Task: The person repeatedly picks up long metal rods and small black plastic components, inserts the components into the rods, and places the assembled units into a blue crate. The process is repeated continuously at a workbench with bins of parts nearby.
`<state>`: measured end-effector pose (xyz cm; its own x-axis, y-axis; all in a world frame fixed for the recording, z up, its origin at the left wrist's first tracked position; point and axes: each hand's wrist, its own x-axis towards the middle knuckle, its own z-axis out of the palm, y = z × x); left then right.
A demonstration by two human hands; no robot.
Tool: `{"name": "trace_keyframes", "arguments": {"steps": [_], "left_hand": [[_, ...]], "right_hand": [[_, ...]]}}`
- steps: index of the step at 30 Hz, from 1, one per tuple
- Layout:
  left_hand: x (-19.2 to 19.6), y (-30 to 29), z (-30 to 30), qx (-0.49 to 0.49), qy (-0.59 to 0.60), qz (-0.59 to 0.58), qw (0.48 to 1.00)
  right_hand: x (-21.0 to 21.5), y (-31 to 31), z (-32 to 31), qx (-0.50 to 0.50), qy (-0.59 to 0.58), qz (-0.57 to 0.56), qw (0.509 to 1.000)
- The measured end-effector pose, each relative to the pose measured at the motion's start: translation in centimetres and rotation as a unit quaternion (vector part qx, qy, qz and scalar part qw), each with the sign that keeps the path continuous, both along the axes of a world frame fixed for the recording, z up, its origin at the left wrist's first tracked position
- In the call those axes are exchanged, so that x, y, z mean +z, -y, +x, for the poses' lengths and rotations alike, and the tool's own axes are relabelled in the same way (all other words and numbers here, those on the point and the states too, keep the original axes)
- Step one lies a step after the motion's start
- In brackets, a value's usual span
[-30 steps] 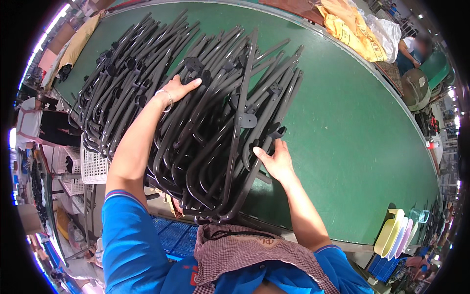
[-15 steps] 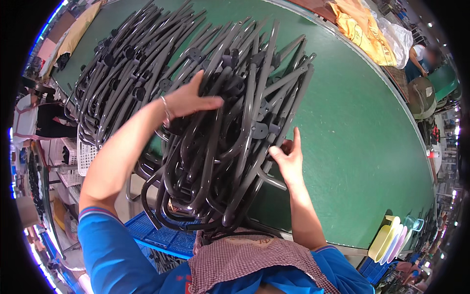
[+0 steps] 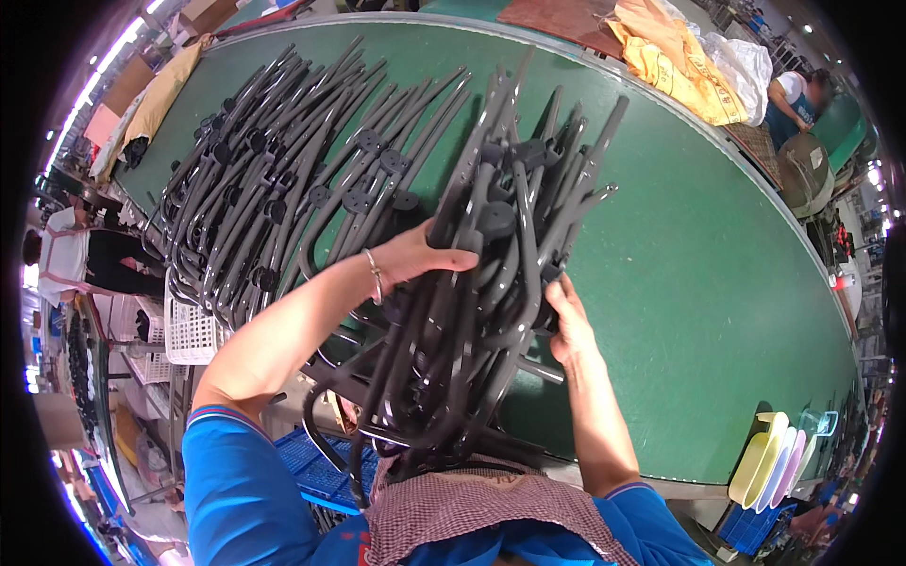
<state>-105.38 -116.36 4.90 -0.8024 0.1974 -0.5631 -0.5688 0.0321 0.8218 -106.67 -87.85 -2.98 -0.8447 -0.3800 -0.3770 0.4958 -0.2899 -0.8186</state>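
Observation:
A bundle of dark grey, glossy bent-tube metal frames lies before me, its rounded ends toward my body and its straight ends pointing away. Black plastic joint pieces sit along the tubes. My left hand grips the bundle's left side, thumb laid over the top tubes and fingers hidden down among them. On the right side my right hand is closed against the outer tubes, its fingertips partly hidden behind them. More of the same frames lie in a row to the left, apart from the bundle at their far ends.
All this rests on a green tabletop. Pastel plastic trays stand at the near right corner. Yellow sacks lie along the far edge. A white basket and a blue crate are below the near edge. Other people are farther off.
The bundle has shifted right, leaving a gap to the other frames. My left hand has come down and right onto its side, and my right hand has closed on the other side.

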Motion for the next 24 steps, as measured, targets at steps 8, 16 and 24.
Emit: {"name": "trace_keyframes", "arguments": {"steps": [8, 16, 24], "left_hand": [[-3.1, -2.0, -3.6, 0.045, 0.103, 0.076, 0.991], [-2.7, -8.0, -1.1, -0.011, 0.037, 0.015, 0.999], [-1.4, -17.5, 1.4, -0.083, -0.009, -0.084, 0.993]], "right_hand": [[-4.9, -4.0, -3.5, 0.011, 0.106, -0.042, 0.993], [-1.3, -6.3, -1.3, 0.049, 0.070, -0.004, 0.996], [0.5, -15.6, 6.7, -0.022, 0.143, -0.007, 0.989]]}}
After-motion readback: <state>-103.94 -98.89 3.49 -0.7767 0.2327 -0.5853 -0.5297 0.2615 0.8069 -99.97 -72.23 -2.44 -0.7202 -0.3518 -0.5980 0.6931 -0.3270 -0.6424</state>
